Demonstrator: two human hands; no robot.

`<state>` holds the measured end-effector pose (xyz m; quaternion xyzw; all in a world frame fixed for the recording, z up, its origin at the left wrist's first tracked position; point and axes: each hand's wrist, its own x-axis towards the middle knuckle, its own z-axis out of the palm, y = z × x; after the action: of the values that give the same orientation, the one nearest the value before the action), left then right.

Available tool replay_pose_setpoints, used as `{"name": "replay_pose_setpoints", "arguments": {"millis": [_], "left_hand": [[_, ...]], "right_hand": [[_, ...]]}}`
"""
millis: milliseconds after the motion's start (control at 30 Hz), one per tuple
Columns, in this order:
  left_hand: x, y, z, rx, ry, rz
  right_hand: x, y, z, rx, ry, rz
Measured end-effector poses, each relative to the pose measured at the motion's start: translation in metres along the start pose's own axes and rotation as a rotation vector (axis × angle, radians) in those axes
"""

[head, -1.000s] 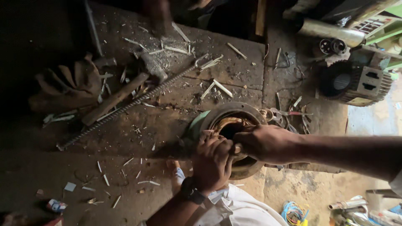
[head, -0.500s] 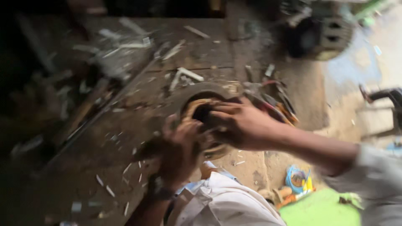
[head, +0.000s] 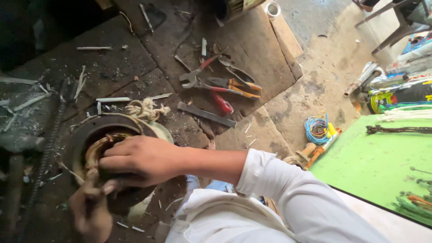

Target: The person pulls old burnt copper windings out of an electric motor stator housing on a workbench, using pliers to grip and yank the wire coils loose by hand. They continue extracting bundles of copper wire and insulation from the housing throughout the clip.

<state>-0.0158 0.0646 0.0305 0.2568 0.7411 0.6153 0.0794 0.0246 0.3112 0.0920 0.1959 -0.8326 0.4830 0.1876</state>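
Seated at a littered wooden counter (head: 252, 49), the person works the copper winding inside a round motor stator (head: 96, 148), right hand (head: 139, 159) curled closed over its rim, left hand (head: 90, 207) pinching beneath it; steady, careful fingerwork looks needed next.

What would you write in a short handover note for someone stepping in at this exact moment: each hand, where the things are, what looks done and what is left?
Right hand: lies across the round motor housing, fingers curled at the copper winding inside it.
Left hand: at the housing's near rim, fingers pinching by the winding; what it grips cannot be told.
Housing sits on the dirty work slab. Pliers and a flat metal bar lie apart on the slab beyond it, and a knot of twine rests at its far rim.
Done: winding sits in the housing.
Left: both hands are on it, so the work looks unfinished.
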Motion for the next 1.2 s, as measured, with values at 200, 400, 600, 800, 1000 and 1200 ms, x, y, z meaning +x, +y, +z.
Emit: {"name": "replay_pose_setpoints", "arguments": {"millis": [200, 400, 600, 800, 1000, 1200], "left_hand": [[0.014, -0.001, -0.005, 0.269, -0.163, -0.125], [0.065, 0.066, 0.011, 0.479, -0.275, -0.297], [0.122, 0.133, 0.044, 0.512, -0.408, -0.391], [0.153, 0.160, 0.071, 0.496, -0.571, -0.165], [0.137, 0.137, 0.052, 0.519, -0.453, -0.124], [0.119, 0.102, -0.015, 0.252, -0.249, 0.215]], "right_hand": [[-0.003, 0.009, 0.000, 0.026, 0.008, 0.025], [-0.003, 0.018, 0.001, 0.073, 0.111, 0.126], [-0.009, 0.030, -0.001, 0.093, 0.169, 0.255], [-0.029, 0.036, -0.009, 0.132, 0.392, 0.333], [-0.007, 0.020, -0.012, 0.182, 0.223, 0.400], [0.047, 0.017, -0.015, 0.117, -0.165, 0.209]]}}
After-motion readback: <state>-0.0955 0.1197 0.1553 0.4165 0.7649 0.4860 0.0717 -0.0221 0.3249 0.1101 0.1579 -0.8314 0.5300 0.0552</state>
